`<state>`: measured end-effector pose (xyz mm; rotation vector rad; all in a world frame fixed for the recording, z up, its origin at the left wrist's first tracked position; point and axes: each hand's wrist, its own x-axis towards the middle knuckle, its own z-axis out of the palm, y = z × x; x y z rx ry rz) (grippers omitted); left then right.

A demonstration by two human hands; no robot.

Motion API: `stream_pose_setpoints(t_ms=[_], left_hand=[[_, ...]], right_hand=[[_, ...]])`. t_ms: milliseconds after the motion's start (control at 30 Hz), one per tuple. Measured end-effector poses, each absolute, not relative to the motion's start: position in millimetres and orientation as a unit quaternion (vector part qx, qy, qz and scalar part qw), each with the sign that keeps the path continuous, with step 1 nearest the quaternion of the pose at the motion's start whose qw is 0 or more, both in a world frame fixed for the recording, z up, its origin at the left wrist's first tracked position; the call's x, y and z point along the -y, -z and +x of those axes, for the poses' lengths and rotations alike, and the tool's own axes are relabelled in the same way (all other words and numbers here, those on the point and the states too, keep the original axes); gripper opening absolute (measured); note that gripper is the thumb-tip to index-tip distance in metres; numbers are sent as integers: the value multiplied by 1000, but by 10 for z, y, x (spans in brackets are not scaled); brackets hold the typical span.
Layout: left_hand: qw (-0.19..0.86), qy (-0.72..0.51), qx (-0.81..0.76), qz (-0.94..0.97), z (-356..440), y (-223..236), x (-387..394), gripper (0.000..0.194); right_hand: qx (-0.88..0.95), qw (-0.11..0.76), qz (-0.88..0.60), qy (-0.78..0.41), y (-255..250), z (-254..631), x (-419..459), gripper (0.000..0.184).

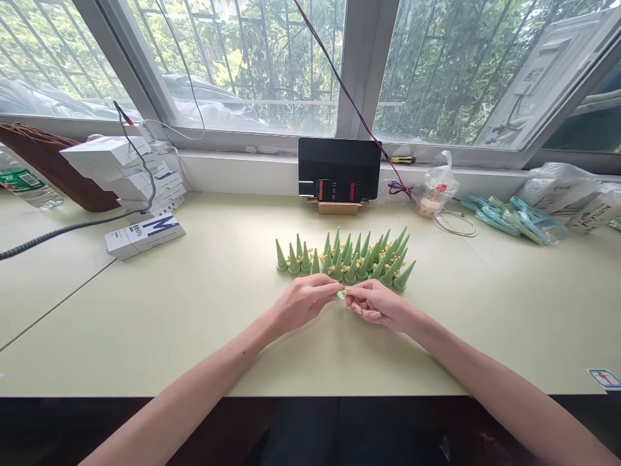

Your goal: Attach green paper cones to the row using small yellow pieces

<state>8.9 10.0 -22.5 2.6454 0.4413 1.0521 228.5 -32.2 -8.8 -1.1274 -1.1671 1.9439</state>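
Your hands meet at the centre of the frame: the left hand (305, 300) pinches a small green piece (340, 295) at its fingertips, and the right hand (381, 303) brings thumb and finger up against it, though you cannot tell exactly what the right one grips. Just beyond your fingers, mid-frame, stand the green cones (351, 272) in a tight group, with small yellow pieces lodged among them. Your forearms cross the front edge of the worktop (218, 291) low in the frame; its pale surface spreads either side of them, a seam slanting through the left. The back edge ends at the window ledge, where a dark screen (339, 158) stands behind a phone (338, 191) and a small cardboard box (338, 209). At upper left, white boxes (121, 162) are stacked beside a brown bag (53, 158) and a bottle (29, 181). One closed box (145, 237) lies nearer you. At right, a tied clear bag (439, 184) holds something pale, near teal tools (495, 217).
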Motion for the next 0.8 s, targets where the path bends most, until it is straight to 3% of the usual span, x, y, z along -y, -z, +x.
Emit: stream_pose_setpoints(t_ms=[267, 567, 800], left_hand=[[240, -307, -265, 882, 135, 155, -14, 12], [505, -235, -328, 763, 136, 78, -10, 31], [585, -195, -329, 716, 107, 38, -33, 32]], right_hand=[[541, 293, -441, -654, 149, 2283, 356, 42], [710, 295, -416, -485, 213, 2289, 387, 37], [804, 322, -381, -324, 207, 2280, 413, 36]])
